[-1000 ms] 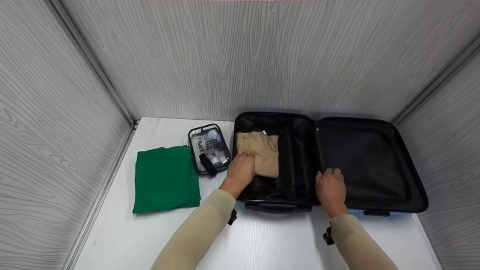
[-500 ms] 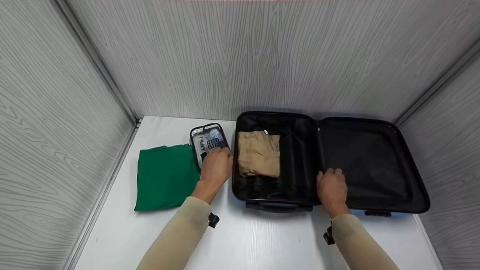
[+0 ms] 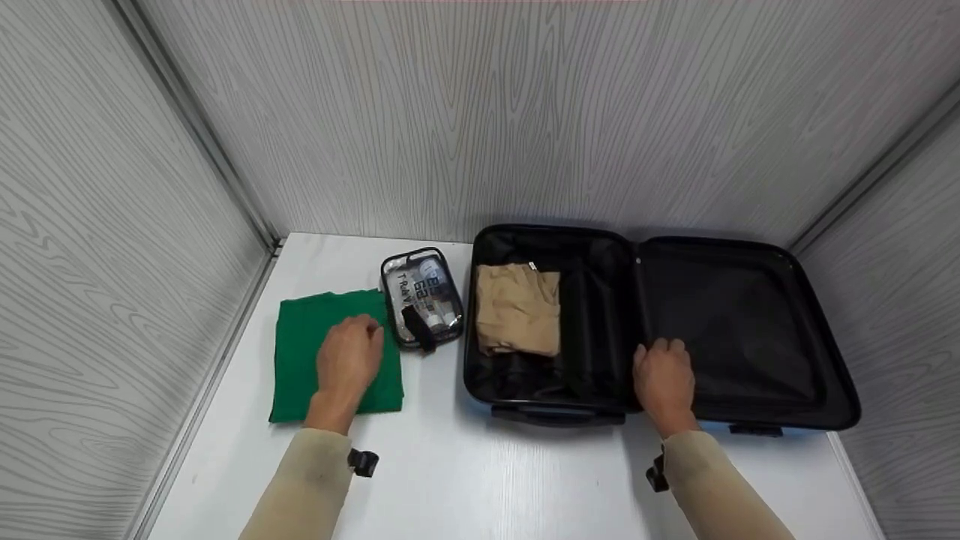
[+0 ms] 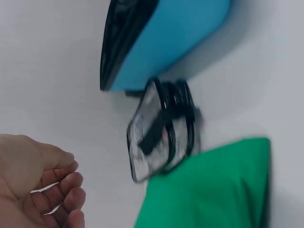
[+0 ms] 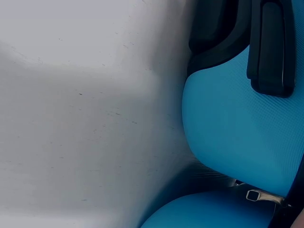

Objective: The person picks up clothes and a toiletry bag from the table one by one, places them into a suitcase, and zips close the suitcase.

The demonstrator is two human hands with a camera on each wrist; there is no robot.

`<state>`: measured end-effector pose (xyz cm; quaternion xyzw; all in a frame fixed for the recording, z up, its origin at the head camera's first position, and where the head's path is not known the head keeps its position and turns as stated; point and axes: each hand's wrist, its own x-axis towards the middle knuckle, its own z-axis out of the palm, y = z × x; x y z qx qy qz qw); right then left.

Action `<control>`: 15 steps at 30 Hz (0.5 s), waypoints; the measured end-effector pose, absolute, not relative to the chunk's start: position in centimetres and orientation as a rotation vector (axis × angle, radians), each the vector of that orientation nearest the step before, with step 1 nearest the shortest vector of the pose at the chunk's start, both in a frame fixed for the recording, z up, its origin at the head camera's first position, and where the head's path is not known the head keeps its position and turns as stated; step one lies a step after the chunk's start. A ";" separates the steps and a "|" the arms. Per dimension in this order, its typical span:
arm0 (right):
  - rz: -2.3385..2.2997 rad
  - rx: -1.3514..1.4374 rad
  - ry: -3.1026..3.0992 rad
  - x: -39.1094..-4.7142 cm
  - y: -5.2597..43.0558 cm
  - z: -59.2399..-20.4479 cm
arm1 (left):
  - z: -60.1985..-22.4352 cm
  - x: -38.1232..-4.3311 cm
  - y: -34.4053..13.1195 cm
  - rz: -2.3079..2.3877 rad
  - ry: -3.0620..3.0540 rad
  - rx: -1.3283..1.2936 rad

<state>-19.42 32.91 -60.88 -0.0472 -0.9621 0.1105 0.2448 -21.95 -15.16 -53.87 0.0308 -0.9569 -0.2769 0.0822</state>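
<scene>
My left hand (image 3: 349,356) hovers above a folded green cloth (image 3: 300,367), its fingers loosely bent around nothing; the left wrist view shows the same hand (image 4: 40,185) holding no object. Right of the cloth lies a clear zip pouch (image 3: 409,281) with black trim and a black strap. A blue suitcase (image 3: 731,322) with black lining lies spread flat, and a folded tan garment (image 3: 517,311) sits in the left part of its left half. My right hand (image 3: 664,382) grips the suitcase's front rim by the hinge; its fingertips are partly hidden.
The white table (image 3: 465,480) carries everything. Grey wood-grain panels (image 3: 495,112) rise at the back and both sides. The suitcase's carry handle (image 3: 559,415) faces the front. In the right wrist view a metal zipper pull (image 5: 263,196) hangs between the two blue shells.
My left hand has left the tan garment, passed leftward over the pouch, and is now above the green cloth. The right hand has stayed at the suitcase rim.
</scene>
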 end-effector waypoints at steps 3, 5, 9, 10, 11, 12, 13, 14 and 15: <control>0.310 -0.125 -2.617 -19.4 32.9 -60.9 | -54.5 -21.2 -17.8 -0.837 -2.847 0.153; 0.312 -0.126 -2.609 -19.4 32.9 -60.9 | -55.0 -20.7 -19.4 -0.835 -2.842 0.183; 0.295 -0.125 -2.592 -19.5 32.9 -60.9 | -55.8 -20.1 -22.1 -0.829 -2.862 0.259; 0.294 -0.124 -2.590 -19.5 32.9 -60.9 | -56.1 -20.0 -22.7 -0.826 -2.871 0.277; 0.295 -0.124 -2.591 -19.5 32.9 -60.9 | -56.3 -20.0 -23.2 -0.822 -2.882 0.300; 0.298 -0.127 -2.595 -19.5 32.9 -60.9 | -56.6 -19.9 -23.6 -0.821 -2.894 0.321; 0.305 -0.130 -2.602 -19.4 32.9 -60.8 | -56.8 -19.8 -24.0 -0.816 -2.909 0.339; 0.312 -0.134 -2.609 -19.4 32.9 -60.8 | -57.1 -19.7 -24.3 -0.810 -2.926 0.356; 0.320 -0.138 -2.616 -19.4 32.8 -60.8 | -57.3 -19.6 -24.6 -0.803 -2.945 0.369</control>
